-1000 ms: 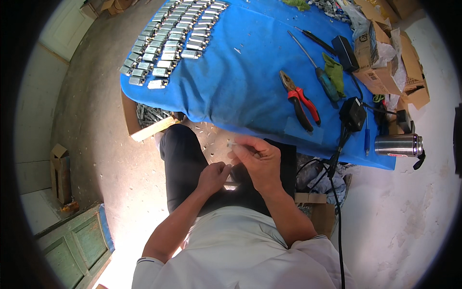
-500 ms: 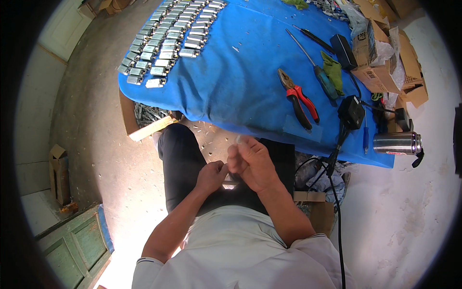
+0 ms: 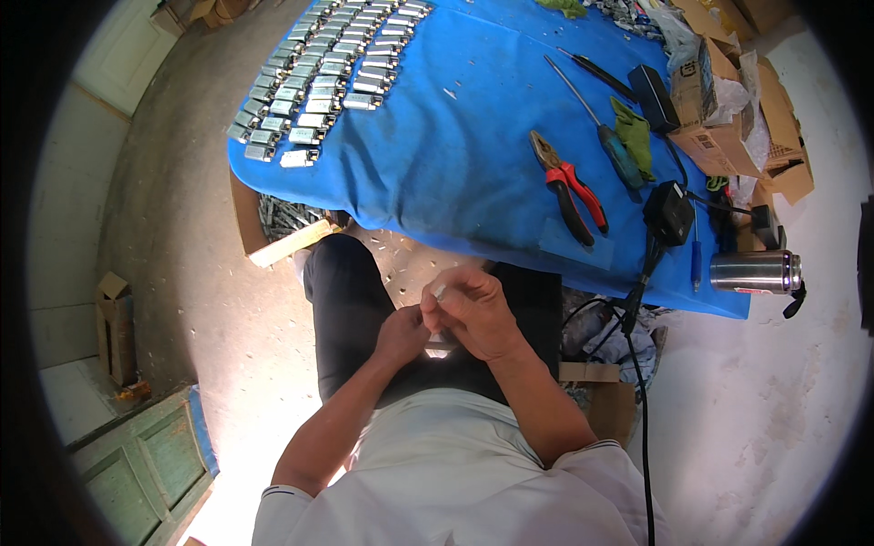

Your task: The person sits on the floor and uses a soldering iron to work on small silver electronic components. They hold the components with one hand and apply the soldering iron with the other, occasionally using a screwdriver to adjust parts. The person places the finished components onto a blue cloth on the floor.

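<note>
My right hand is closed in a pinch on a small white piece, over my lap. My left hand is curled closed just below and left of it, partly behind my right fingers; what it holds is hidden, though a bit of something pale shows under the hands. Beyond them on the blue cloth-covered table lie rows of small silver metal parts, red-and-black pliers and a teal-handled screwdriver.
Power adapters with dangling cables, a steel flask and cardboard boxes crowd the table's right side. A box of metal pieces sits under the front left corner. A green panel stands at lower left.
My right hand has moved down and left, closer to my left hand, with its fingers turning inward around the small white piece. My left hand has stayed nearly in place.
</note>
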Available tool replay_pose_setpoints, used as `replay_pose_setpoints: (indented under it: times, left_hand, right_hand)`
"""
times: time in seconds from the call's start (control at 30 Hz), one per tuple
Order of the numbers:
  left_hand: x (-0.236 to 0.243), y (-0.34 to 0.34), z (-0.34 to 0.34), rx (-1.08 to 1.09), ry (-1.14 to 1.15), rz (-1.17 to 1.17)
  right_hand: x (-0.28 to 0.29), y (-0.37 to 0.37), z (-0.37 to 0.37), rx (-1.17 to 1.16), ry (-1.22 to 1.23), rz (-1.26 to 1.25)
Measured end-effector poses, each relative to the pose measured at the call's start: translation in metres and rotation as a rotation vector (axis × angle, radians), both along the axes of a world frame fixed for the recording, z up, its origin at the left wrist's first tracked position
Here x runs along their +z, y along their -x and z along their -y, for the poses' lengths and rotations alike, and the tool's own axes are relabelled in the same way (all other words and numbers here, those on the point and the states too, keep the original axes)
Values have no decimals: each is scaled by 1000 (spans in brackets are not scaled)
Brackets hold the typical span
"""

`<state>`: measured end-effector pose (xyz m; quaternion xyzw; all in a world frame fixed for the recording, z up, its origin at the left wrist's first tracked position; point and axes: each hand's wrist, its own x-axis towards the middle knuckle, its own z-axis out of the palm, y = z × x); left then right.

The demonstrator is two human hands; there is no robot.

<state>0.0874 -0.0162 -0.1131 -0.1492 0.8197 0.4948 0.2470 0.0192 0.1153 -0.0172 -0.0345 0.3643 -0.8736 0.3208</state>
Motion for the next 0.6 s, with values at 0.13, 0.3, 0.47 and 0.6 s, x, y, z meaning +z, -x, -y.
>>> replay_pose_setpoints:
  times: [0.13,0.3,0.47,0.6]
  left_hand:
    - [4,2,0,-2,20,3]
    - [-5,-1,0,5,38,-38]
    - [-16,-5,0,19,14,-78]
    - [-18,-4,0,29,-36,-88]
  right_hand:
    - [-5,-1,-1,5,-26,-23]
    - [0,-2,0,-10,-131,-12]
    - [0,-3,0,-11,-137,79]
    - [4,-1,-2,-3,-117,160]
